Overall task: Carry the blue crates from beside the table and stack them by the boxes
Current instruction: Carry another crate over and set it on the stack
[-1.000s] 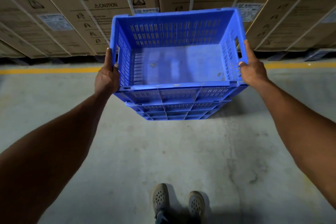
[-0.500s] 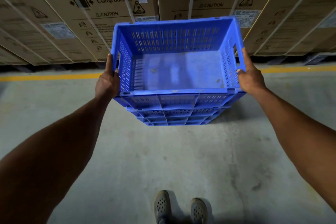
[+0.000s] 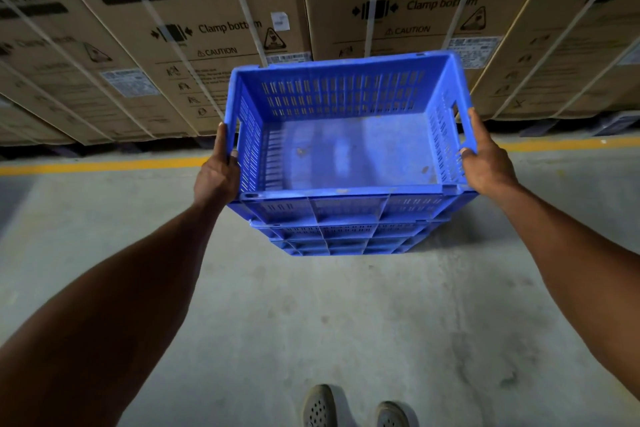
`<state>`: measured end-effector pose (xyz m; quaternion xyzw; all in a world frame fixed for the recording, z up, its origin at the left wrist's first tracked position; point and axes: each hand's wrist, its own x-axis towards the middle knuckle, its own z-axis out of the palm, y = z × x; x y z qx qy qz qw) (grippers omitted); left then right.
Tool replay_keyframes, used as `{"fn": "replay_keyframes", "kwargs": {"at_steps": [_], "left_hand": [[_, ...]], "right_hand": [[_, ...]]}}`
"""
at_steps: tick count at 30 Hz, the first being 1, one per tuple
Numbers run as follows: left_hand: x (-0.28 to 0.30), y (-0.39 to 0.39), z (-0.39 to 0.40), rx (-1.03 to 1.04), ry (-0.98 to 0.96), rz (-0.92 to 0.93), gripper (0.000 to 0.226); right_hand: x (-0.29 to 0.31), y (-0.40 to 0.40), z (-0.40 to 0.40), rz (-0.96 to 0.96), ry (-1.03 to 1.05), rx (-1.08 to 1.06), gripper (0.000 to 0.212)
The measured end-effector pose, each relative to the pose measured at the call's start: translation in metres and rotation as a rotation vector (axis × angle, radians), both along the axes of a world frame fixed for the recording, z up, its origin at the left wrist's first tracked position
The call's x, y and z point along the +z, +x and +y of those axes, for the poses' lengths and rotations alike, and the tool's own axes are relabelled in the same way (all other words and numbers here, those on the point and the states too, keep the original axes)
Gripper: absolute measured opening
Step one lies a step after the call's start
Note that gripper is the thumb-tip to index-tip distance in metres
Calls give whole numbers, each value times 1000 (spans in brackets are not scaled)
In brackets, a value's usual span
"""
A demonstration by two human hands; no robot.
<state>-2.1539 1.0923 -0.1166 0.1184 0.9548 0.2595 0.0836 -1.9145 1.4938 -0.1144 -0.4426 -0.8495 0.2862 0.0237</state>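
Observation:
An empty blue slotted crate (image 3: 346,149) is on top of a stack of blue crates (image 3: 346,239) standing on the concrete floor. My left hand (image 3: 218,170) grips its left wall, thumb over the rim. At the right handle opening my right hand (image 3: 485,163) holds the right wall, thumb inside. The top crate looks nested on the one below. Large brown cardboard boxes (image 3: 194,55) marked WASHING MACHINE rise just behind the stack.
A yellow floor line (image 3: 97,166) runs left to right in front of the boxes, which sit on dark pallets. Bare grey concrete (image 3: 311,322) lies between the stack and my two shoes (image 3: 356,409) at the bottom edge.
The crate and both hands have sunk lower in view, the crate settling onto the stack. The view has tilted up, showing more of the boxes.

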Motion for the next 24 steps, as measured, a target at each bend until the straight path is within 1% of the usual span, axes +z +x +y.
{"fn": "replay_keyframes", "kwargs": {"at_steps": [4, 11, 13, 15, 17, 18, 19, 20, 21, 22, 23, 24], "left_hand": [[2, 3, -1, 13, -9, -9, 58], [4, 5, -3, -50, 13, -2, 58], [2, 2, -7, -49, 22, -30, 55], [1, -4, -10, -70, 16, -98, 59], [4, -15, -10, -73, -48, -195, 70], [8, -18, -9, -60, -135, -230, 75], [10, -21, -8, -36, -208, -229, 77], [15, -19, -8, -29, -236, -181, 77], [20, -13, -8, -31, -209, -105, 72], [29, -3, -9, -11, -135, -62, 64], [38, 8, -11, 15, -44, -66, 55], [51, 23, -14, 43, 58, -124, 49]], "right_hand": [[-1, 1, -1, 2, -10, 7, 74], [1, 2, -1, -15, -44, 4, 73], [2, 1, 1, -42, -56, 20, 73], [6, 1, 3, -110, -73, 53, 72], [12, 1, 5, -176, -96, 98, 72], [17, -1, 5, -193, -104, 98, 73], [22, -2, 3, -195, -97, 79, 73], [30, -2, -1, -181, -88, 44, 73], [38, 2, -6, -141, -75, -1, 72], [45, 6, -12, -74, -74, -40, 69], [55, 13, -21, -1, -88, -69, 64], [64, 22, -30, 50, -116, -83, 58]]}}
